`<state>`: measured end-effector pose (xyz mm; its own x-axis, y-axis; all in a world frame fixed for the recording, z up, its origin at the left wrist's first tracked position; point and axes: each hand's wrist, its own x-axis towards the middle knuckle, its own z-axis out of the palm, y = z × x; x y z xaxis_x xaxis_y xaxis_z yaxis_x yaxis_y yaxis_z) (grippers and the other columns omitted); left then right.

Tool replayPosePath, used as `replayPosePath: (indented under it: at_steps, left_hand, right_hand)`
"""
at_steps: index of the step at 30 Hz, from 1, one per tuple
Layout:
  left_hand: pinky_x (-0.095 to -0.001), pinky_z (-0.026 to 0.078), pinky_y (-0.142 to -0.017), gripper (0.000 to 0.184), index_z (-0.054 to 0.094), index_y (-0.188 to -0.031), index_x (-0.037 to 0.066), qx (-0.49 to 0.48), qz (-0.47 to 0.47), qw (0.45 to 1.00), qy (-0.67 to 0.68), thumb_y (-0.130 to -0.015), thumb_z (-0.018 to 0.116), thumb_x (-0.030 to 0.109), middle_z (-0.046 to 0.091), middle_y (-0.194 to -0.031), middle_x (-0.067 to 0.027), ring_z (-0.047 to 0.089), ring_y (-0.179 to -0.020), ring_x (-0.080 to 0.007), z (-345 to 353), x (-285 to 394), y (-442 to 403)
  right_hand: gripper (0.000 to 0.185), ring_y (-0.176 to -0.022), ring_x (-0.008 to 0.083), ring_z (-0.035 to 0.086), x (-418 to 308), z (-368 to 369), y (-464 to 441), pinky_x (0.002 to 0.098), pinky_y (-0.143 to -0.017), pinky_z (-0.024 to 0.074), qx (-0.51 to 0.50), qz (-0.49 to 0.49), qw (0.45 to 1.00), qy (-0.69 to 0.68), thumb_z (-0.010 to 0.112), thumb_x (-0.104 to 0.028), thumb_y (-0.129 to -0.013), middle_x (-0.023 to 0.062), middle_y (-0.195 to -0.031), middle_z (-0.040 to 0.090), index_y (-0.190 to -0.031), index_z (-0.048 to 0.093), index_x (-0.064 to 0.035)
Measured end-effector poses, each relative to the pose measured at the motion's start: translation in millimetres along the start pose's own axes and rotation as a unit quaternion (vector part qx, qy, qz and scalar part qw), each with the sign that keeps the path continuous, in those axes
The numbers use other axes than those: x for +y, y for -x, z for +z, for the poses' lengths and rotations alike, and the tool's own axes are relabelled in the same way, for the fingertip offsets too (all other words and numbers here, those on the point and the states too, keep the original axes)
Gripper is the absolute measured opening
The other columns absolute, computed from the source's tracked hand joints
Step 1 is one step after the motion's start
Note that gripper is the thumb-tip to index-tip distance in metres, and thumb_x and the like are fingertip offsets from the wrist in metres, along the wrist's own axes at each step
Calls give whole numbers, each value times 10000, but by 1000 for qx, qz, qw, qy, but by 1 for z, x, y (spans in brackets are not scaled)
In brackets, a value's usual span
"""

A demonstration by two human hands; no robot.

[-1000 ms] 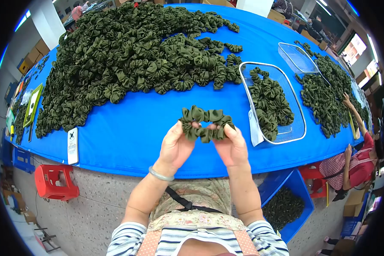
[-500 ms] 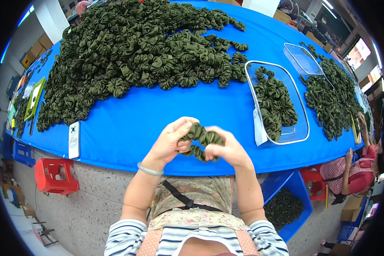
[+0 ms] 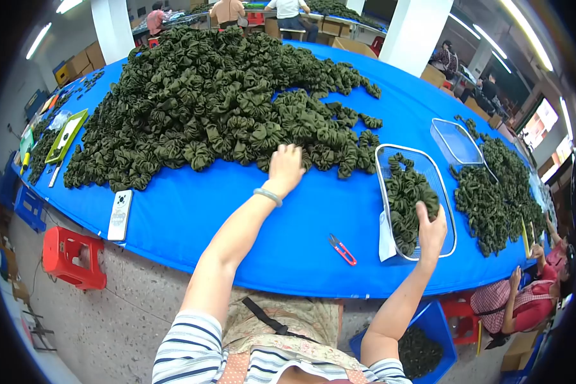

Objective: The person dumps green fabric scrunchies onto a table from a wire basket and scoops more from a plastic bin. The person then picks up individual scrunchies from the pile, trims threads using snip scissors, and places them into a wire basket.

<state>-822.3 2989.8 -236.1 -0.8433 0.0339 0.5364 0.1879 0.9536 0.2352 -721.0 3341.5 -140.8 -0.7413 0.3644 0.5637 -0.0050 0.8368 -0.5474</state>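
Note:
A large heap of dark green fabric scrunchies (image 3: pixel 198 109) covers the far left of the blue table. At its front edge my left hand (image 3: pixel 286 168) reaches in with fingers curled down over a scrunchie, its fingertips partly hidden. To the right, my right hand (image 3: pixel 432 232) is at the wire basket (image 3: pixel 453 221), its thumb and fingers closed around a scrunchie (image 3: pixel 428 201) on top of those inside. More scrunchies (image 3: pixel 400 221) fill part of that basket. A pair of red-handled thread snips (image 3: pixel 343 249) lies on the cloth between my arms.
A white phone (image 3: pixel 120 216) lies near the front left edge. A second wire basket (image 3: pixel 457 142) and another scrunchie pile (image 3: pixel 499 192) are farther right, beside a co-worker (image 3: pixel 525 301). A blue bin (image 3: pixel 447 333) stands below the edge; a red stool (image 3: pixel 75 257) is at left.
My hands have parted from the scrunchie held between them. The left has moved forward to the heap, the right to the basket with a scrunchie. The red snips now show.

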Motion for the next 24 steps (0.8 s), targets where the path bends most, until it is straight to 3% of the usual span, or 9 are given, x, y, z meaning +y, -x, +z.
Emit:
replayPosePath:
  at_steps: [1, 2, 4, 7, 10, 14, 20, 23, 24]
  left_hand:
    - [-386, 446, -829, 322, 639, -958, 37, -63, -21, 997, -41, -707, 719, 221, 571, -1064, -111, 500, -996, -305, 10, -15, 0]
    - [-385, 450, -817, 309, 642, -951, 35, -46, -30, 998, 8, -719, 711, 226, 586, -1023, -109, 515, -972, -301, 15, -25, 1]
    - [-360, 457, -761, 257, 648, -909, 25, -57, -147, 968, 193, -779, 672, 246, 616, -917, -95, 552, -898, -238, -2, -12, 7]
    - [-332, 430, -772, 243, 590, -1023, 57, -122, -249, 660, 698, -916, 543, 270, 626, -1012, -41, 538, -865, -140, -38, 9, 38]
    - [-349, 424, -860, 437, 467, -1233, 30, -177, -196, 480, 836, -934, 509, 346, 554, -1159, -64, 530, -1016, -179, -77, 31, 86]
    - [-378, 388, -992, 519, 389, -1329, 18, -196, -204, 402, 871, -934, 504, 335, 487, -1298, -112, 483, -1180, -216, -105, 56, 123]
    - [-333, 412, -946, 367, 520, -1183, 8, -186, -260, 447, 835, -931, 533, 274, 585, -1150, -63, 537, -1079, -169, -113, 75, 137]
    - [-337, 395, -960, 345, 530, -1176, 12, -180, -270, 441, 837, -949, 488, 269, 589, -1138, -62, 542, -1058, -187, -112, 79, 142]
    - [-338, 397, -946, 344, 534, -1170, 13, -149, -302, 400, 853, -953, 468, 271, 602, -1093, -63, 545, -1036, -192, -114, 82, 142]
  right_hand:
    - [549, -981, 292, 579, 28, 14, 1, 361, -868, 431, 83, -61, 980, 171, 681, -361, -803, 208, -1097, 594, -1135, 558, 59]
    - [522, -1081, 301, 540, 15, 4, 6, 352, -924, 407, 93, -38, 978, 182, 670, -289, -819, 208, -1198, 541, -1200, 526, 37]
    - [458, -1061, 288, 554, -3, -2, 17, 343, -919, 417, 50, -23, 997, -58, 658, -223, -832, 195, -1170, 562, -1194, 535, 28]
    - [279, -948, 165, 592, -51, -5, 54, 278, -839, 464, -64, 50, 928, -365, 600, -84, -875, 114, -1038, 625, -1134, 579, 18]
    - [263, -932, 137, 587, -74, 12, 81, 259, -836, 462, -237, 91, 840, -479, 575, -88, -892, 85, -1030, 624, -1137, 582, 9]
    - [366, -913, 121, 570, -96, 36, 104, 239, -770, 449, -368, 123, 751, -535, 583, -233, -911, 82, -1075, 607, -1192, 547, 0]
    - [364, -859, 108, 565, -109, 47, 115, 234, -758, 450, -416, 145, 676, -591, 623, -251, -888, 68, -965, 619, -1113, 562, 28]
    - [289, -770, 89, 538, -106, 50, 116, 224, -714, 436, -415, 191, 639, -619, 622, -230, -887, 18, -833, 591, -1044, 580, 9]
    - [260, -735, 81, 525, -104, 51, 118, 219, -696, 429, -406, 209, 627, -631, 618, -222, -888, -2, -785, 576, -1020, 585, 0]
